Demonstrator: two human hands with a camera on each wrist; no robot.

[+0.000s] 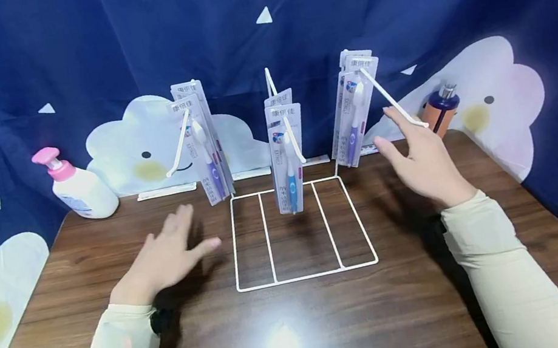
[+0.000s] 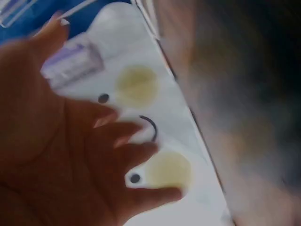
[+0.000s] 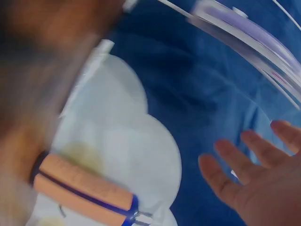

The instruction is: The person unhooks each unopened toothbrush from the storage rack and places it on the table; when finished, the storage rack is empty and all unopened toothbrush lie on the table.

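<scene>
A white wire rack point(image 1: 307, 277) stands mid-table with three slanted hooks. Carded toothbrush packs hang on each: purple ones at the left point(image 1: 205, 149), blue ones in the middle point(image 1: 288, 160), purple ones at the right point(image 1: 355, 115). My left hand point(image 1: 195, 234) hovers flat over the table left of the rack, fingers straight, holding nothing. My right hand point(image 1: 398, 145) is raised beside the right hook point(image 1: 394, 102), fingers spread, index near the wire; touching or not, I cannot tell. In the blurred wrist views both the left palm point(image 2: 70, 155) and the right palm point(image 3: 263, 179) are empty.
A pink-capped pump bottle point(image 1: 76, 186) stands at the back left. An orange bottle point(image 1: 439, 107) with a dark blue cap sits at the back right, also shown as the orange bottle point(image 3: 80, 186). A blue curtain with cloud prints point(image 1: 141, 147) closes off the back and sides.
</scene>
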